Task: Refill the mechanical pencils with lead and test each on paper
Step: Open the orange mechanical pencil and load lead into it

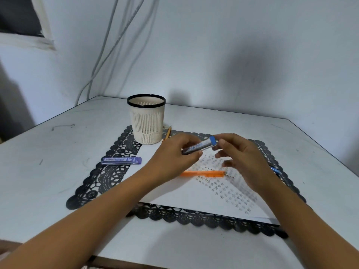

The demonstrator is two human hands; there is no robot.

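I am counting two lead containers. The first, a clear lead tube [198, 146] marked 2B with a blue cap [213, 140], is being held above the paper [174, 195], tilted with the cap end higher and pointing right. The left hand [172, 154] is gripping its lower half, thumb underneath and fingers curled over the top. The right hand [242, 158] is hovering at the cap end with its fingers loosely curled; the index fingertip is lying just beside the cap, and I cannot tell whether it is touching or pinching it. The second container, a purple lead case [121, 161], is lying flat on the black lace mat [101, 181], left of the sheet. I am counting one orange mechanical pencil [202, 174], lying crosswise on the paper below both hands, with a few thin loose leads [210, 168] beside it. One blue pen-like item [274, 168] is showing partly behind the right wrist. One yellow pencil [167, 133] is lying beside one cream slotted holder [146, 121], which is standing upright at the far edge of the mat. The single sheet is carrying rows of small marks, and everything is resting on a white table [48, 152].
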